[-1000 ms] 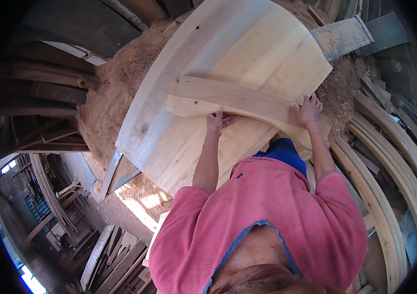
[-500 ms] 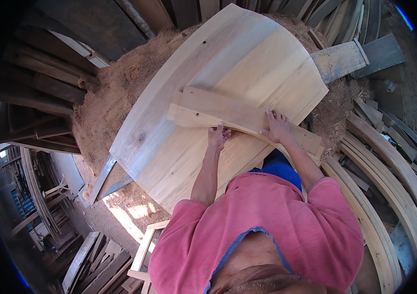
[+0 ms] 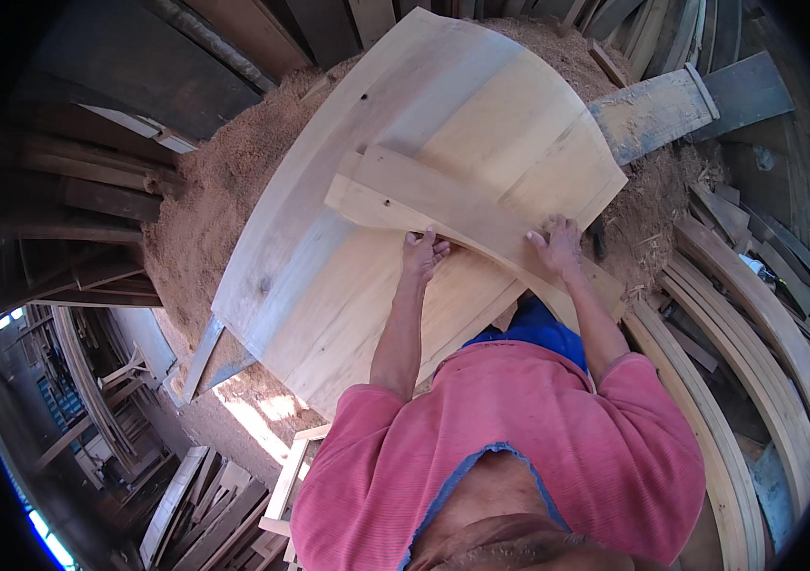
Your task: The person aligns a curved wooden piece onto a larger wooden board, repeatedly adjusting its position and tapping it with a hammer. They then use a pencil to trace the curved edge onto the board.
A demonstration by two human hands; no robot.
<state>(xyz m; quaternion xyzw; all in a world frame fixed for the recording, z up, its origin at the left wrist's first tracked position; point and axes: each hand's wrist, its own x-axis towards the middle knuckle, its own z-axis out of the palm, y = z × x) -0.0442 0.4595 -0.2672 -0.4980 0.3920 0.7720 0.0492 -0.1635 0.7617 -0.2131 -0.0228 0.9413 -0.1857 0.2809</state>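
Observation:
A large pale wooden panel (image 3: 467, 114), joined from several planks and bowed along its far edges, lies in front of me. Across it runs a curved board (image 3: 359, 202) with a dark knot hole near its left end. A flat plank (image 3: 452, 190) rests on top of this board, lying along it at a slant. My left hand (image 3: 426, 253) is at the near curved edge, fingers curled against it; the fingertips are partly hidden. Farther right, my right hand (image 3: 560, 247) grips the plank, its fingers over the far side and its thumb nearer me.
Wood shavings (image 3: 234, 176) heap around the panel. Long curved timbers (image 3: 742, 352) are stacked at the right. Dark boards (image 3: 91, 181) lean at the left, and a dusty board (image 3: 652, 114) juts out beyond the panel's right corner. Scrap wood (image 3: 205, 514) lies at lower left.
The curved board and plank have turned slightly clockwise, their left ends swinging away from me. My right hand has shifted a little right along the plank. The left hand stays at the curved edge.

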